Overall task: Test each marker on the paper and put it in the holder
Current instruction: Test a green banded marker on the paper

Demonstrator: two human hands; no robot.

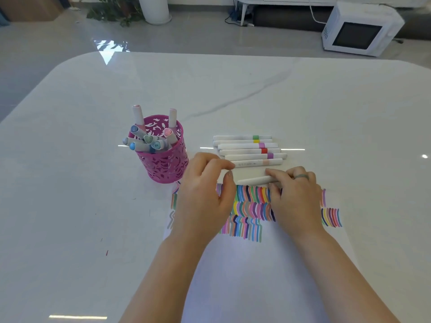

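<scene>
A white paper sheet lies in front of me, covered in rows of coloured test strokes. My right hand grips a white marker lying sideways above the strokes. My left hand hovers beside the marker's left end with fingers loosely curled, holding nothing. Behind them, several white markers with coloured bands lie in a row on the table. A pink cut-out holder stands to the left with several markers in it, caps up.
The white marble table spreads wide on all sides. On the floor beyond it stand a white microwave, a potted plant and a white cylinder.
</scene>
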